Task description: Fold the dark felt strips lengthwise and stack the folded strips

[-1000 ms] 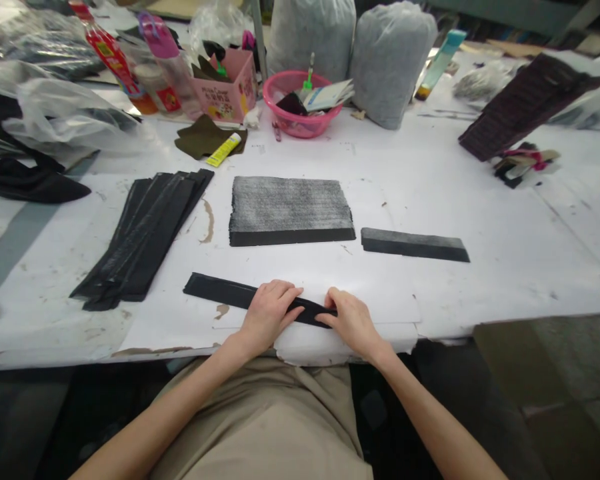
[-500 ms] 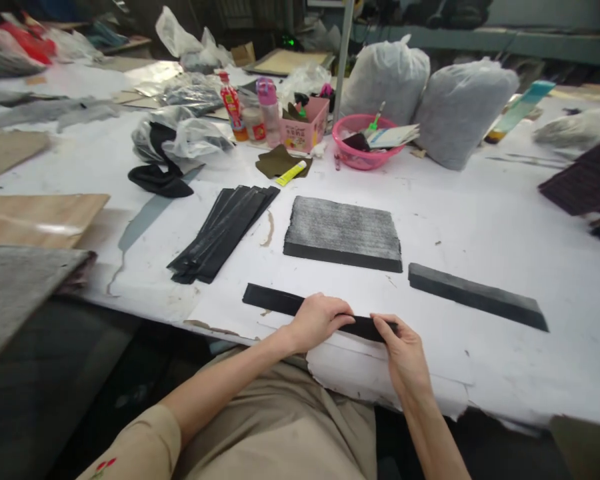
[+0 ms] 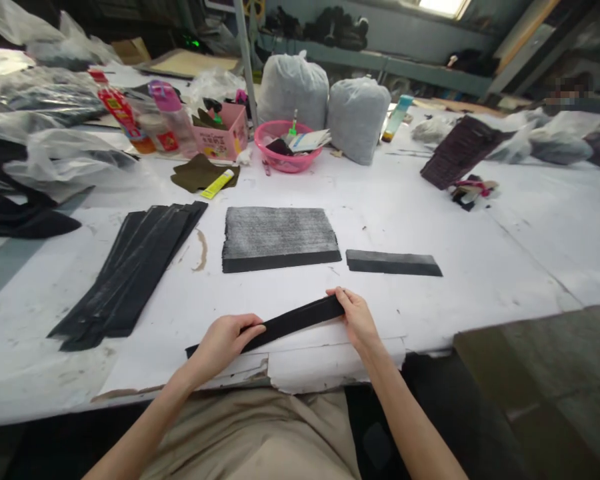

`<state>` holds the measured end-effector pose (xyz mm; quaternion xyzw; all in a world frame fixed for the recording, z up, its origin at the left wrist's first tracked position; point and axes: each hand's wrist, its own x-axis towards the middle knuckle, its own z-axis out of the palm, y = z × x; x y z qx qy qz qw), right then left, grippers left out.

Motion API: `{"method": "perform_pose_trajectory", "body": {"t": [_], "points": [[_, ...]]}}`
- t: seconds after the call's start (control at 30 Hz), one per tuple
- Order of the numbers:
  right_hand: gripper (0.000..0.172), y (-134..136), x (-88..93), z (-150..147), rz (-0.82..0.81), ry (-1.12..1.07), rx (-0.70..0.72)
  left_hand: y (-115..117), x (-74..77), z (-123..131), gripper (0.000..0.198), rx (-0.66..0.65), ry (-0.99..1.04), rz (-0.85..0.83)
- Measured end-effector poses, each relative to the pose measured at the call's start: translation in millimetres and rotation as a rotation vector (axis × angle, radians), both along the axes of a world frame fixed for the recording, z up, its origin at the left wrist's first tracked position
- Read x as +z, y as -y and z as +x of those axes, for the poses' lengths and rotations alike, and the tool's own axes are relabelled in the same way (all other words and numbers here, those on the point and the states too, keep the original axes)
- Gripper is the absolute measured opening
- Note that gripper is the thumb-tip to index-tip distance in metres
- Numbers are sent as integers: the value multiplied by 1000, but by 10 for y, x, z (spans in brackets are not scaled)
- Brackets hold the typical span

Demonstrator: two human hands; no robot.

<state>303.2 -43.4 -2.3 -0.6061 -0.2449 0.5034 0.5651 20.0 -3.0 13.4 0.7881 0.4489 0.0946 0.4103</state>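
Note:
A long black fabric strip (image 3: 295, 321) is stretched between my two hands at the table's near edge. My left hand (image 3: 227, 340) pinches it left of its middle, and a short tail sticks out past the wrist. At the strip's right end, my right hand (image 3: 356, 313) grips it between thumb and fingers. Just beyond lies a stack of grey-faced pieces (image 3: 280, 232) with a black band along the near side. To its right rests a narrow stack of grey-and-black strips (image 3: 394, 263). A fanned pile of black strips (image 3: 130, 273) lies on the left.
Behind the stacks stand a pink basket (image 3: 289, 160), a pink box (image 3: 225, 137), bottles and two stuffed white bags (image 3: 293, 87). A yellow tube (image 3: 217, 184) lies on dark olive scraps. Farther right is a dark purple folded piece (image 3: 463, 150). The white table (image 3: 480, 267) ends close to my lap.
My view has swung to the right. My hands have moved farther apart along the black strip, and its right end is now raised and angled away from me.

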Motion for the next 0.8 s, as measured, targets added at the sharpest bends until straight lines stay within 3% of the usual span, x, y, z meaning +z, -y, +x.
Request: {"method": "perform_pose_trajectory", "body": {"t": [0.07,0.2,0.3,0.43,0.67,0.8], "points": [[43,-10,-7,0,17,-71,-39,61,40,14,27,19,-11,146],[47,38,16,-68,74,-272,-160,227,113,96,18,52,-36,669],[52,125,52,-219,59,-473,-92,373,102,201,19,-10,-122,890],[49,201,74,-487,71,-552,81,551,-6,338,22,-86,-180,946],[42,102,15,-710,-33,-310,-14,762,-100,490,23,-142,-222,907],[39,93,-15,-695,-19,-256,11,783,-52,477,18,-119,-186,741]]}}
